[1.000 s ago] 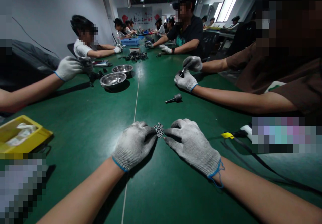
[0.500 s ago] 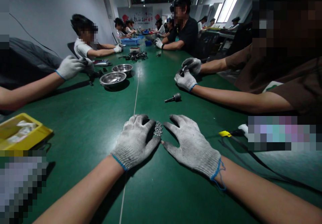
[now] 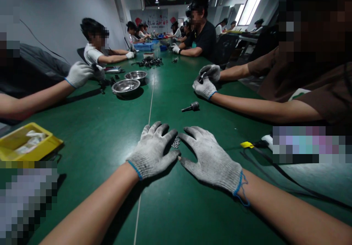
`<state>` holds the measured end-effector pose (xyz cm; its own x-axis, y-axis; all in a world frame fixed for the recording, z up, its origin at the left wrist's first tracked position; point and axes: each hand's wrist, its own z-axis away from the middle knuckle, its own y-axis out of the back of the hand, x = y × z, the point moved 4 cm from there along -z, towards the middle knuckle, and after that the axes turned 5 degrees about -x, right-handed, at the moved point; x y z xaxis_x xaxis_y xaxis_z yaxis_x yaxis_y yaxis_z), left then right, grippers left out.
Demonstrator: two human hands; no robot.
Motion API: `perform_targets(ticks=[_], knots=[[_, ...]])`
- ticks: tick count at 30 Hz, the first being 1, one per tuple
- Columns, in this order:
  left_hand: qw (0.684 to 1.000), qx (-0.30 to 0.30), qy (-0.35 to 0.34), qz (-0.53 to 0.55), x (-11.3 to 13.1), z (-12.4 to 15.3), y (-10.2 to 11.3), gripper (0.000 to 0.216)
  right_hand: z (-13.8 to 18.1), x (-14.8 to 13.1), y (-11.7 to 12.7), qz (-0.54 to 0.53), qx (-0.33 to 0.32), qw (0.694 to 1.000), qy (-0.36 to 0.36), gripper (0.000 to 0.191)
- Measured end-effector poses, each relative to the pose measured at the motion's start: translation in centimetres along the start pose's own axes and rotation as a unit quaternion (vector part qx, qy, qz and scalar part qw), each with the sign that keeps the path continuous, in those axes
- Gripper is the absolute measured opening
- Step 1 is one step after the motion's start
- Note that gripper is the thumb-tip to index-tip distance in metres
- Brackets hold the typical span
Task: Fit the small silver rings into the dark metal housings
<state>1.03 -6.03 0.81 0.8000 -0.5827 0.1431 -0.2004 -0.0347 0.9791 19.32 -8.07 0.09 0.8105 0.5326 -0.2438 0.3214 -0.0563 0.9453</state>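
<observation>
Yellow plastic forms the bin (image 3: pixel 40 151) at far left, with crumpled white material (image 3: pixel 32 138) inside. Just beyond it, a co-worker's gloved hands (image 3: pixel 79 74) hold a small dark object, and more small dark parts (image 3: pixel 112 80) lie near them on the green table (image 3: pixel 170 215). Next come 2 round steel bowls (image 3: pixel 125 94), set close together, the nearer holding some small shiny pieces.

The left hand (image 3: pixel 152 149), in a grey-white knit glove with a blue cuff, is spread palm down and unclenched. Its thumb and forefinger stand apart around a cluster of small metal rings (image 3: pixel 176 141) on the table between the 2 hands; whether they touch the rings, I cannot tell. Beyond the cluster lies a metal piece (image 3: pixel 191 107) with a thin stem and thick head. Farther back, another co-worker's 2 gloved hands (image 3: pixel 205 88) grip a small object.

The right hand (image 3: pixel 213 157), gloved alike, is loosely spread and grasps nothing, its fingertips just beside the rings. At right, a yellow tag (image 3: pixel 246 145) sits by a black cable (image 3: pixel 286 175).
</observation>
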Motion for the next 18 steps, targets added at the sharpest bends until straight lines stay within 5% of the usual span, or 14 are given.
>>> perform_targets(ticks=[5,12,18], knots=[[0.998,0.023,-0.019,0.059,0.1,0.0,0.6,0.048,-0.1,0.2,0.0,0.013,-0.021,1.000,-0.012,0.071],[0.992,0.086,0.041,0.077,-0.6,0.4,0.9,0.034,-0.1,0.1,0.2,0.015,-0.053,0.998,0.000,0.077],[0.988,0.104,0.002,0.110,-0.3,0.6,1.2,0.027,-0.1,0.1,0.4,0.001,-0.046,0.999,-0.003,0.070]])
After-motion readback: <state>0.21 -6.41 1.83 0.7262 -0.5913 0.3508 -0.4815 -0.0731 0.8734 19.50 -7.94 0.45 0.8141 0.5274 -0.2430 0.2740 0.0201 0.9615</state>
